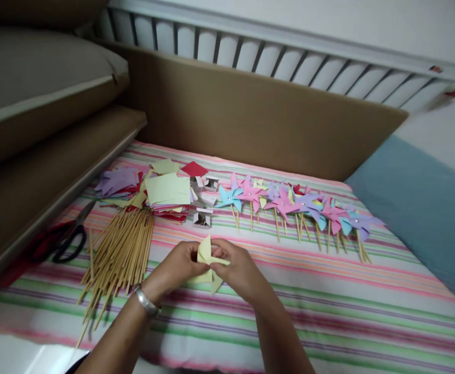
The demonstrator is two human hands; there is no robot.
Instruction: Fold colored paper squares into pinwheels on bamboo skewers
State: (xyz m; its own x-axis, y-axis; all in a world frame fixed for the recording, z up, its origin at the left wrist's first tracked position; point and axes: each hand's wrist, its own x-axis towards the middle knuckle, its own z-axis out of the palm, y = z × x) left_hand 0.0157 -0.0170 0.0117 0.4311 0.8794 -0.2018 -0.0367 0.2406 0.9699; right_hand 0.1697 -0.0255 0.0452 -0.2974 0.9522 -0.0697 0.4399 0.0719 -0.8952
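Observation:
My left hand [175, 270] and my right hand [241, 270] meet over a striped cloth [329, 306], both pinching one pale yellow paper piece [208, 262] whose corners are folded toward its middle. A silver watch sits on my left wrist. Left of my hands lies a heap of thin wooden sticks [120, 254]. Beyond them is a stack of cut paper squares [167, 192], yellow on top. A row of finished paper pinwheels [293, 205] on sticks lies to the right of the stack.
Black-handled scissors [66, 239] lie at the left edge by a brown ledge [48, 182]. Small white boxes [203, 217] sit between the paper stack and the pinwheels. A brown board [251, 114] and white slats stand behind. A blue cover [422, 202] lies at the right.

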